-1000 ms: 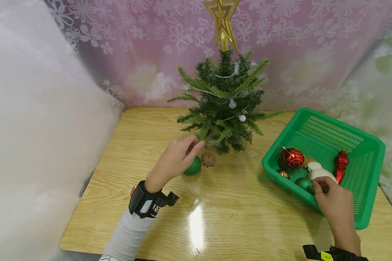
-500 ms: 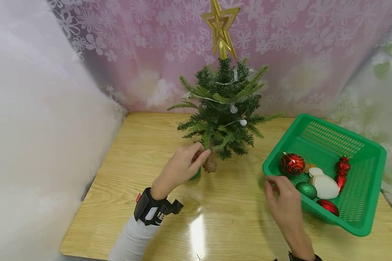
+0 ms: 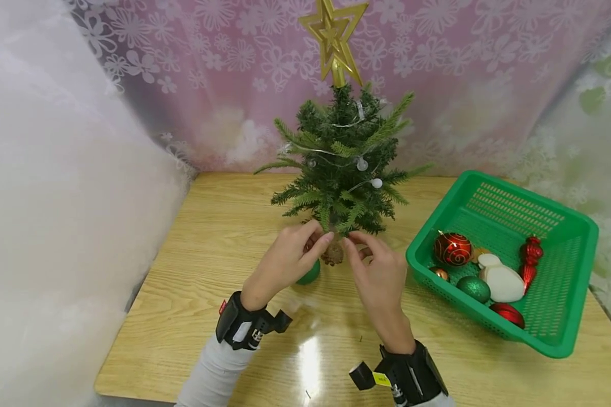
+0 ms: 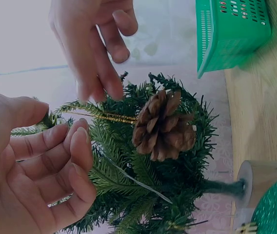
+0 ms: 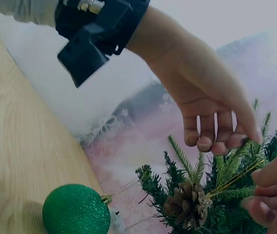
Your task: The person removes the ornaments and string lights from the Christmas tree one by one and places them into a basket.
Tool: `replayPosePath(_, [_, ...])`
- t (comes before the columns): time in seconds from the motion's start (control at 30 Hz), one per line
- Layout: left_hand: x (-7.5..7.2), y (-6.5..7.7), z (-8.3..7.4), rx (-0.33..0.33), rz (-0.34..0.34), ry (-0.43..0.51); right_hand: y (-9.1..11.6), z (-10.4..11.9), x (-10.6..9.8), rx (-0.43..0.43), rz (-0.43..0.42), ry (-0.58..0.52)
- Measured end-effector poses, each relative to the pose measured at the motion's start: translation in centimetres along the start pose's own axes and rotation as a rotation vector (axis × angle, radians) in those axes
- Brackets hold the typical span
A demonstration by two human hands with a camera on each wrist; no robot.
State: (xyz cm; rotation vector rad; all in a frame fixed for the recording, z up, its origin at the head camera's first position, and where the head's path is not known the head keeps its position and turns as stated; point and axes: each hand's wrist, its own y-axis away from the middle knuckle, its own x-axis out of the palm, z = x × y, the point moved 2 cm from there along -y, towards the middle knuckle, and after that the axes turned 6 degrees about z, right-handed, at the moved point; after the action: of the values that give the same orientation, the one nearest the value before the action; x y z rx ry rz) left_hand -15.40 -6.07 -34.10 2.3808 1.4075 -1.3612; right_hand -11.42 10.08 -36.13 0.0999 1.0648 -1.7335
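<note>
A small artificial Christmas tree (image 3: 341, 152) stands in the middle of the table. From a low branch (image 4: 82, 106) a brown pine cone (image 4: 163, 129) hangs by a gold string (image 4: 111, 117). My left hand (image 3: 285, 257) pinches the tip of that branch between thumb and fingers. Close beside it is my right hand (image 3: 379, 271), its thumb and fingers apart near the string. Whether they touch the string I cannot tell. A glittery green bauble (image 5: 76, 210) lies on the table below, partly hidden by my left hand in the head view.
At the right stands a green basket (image 3: 572, 282) with a red swirled bauble (image 3: 453, 249), a green bauble (image 3: 473, 289), a red bauble (image 3: 508, 315), a white snowman-shaped piece (image 3: 503, 282) and a red drop ornament (image 3: 531, 260). A gold star (image 3: 333, 37) tops the tree.
My right hand has left the basket, moving left across the table to the pine cone's string. My left hand keeps its pinch by the branch, shifted slightly right.
</note>
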Motion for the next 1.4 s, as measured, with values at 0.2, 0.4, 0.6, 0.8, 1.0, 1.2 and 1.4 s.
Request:
replayPosePath(0.2, [0.3, -0.1, 0.0, 0.023, 0.001, 0.023, -0.2, 0.5, 0.7, 0.045, 0.026, -0.014])
replayPosePath(0.4, [0.4, -0.1, -0.1, 0.019, -0.005, 0.023, -0.2, 0.6, 0.5, 0.030, -0.048, -0.052])
replayPosePath(0.6, [0.4, 0.0, 0.1, 0.014, -0.003, 0.031, -0.6, 0.9, 0.1, -0.047, -0.092, -0.115])
replayPosePath(0.8, [0.3, 0.2, 0.2, 0.021, -0.006, 0.035, -1.4, 1.3, -0.3, -0.077, -0.091, -0.120])
replayPosePath(1.0, [0.4, 0.3, 0.4, 0.039, -0.013, 0.026, -2.3, 1.5, -0.4, -0.117, -0.081, -0.130])
replayPosePath(1.2, [0.3, 0.4, 0.5, 0.031, -0.015, 0.025, -2.7, 1.9, -0.5, -0.168, -0.064, -0.095])
replayPosePath(1.4, [0.3, 0.4, 0.6, 0.011, -0.004, 0.036, -2.2, 1.5, -0.6, -0.165, -0.040, -0.110])
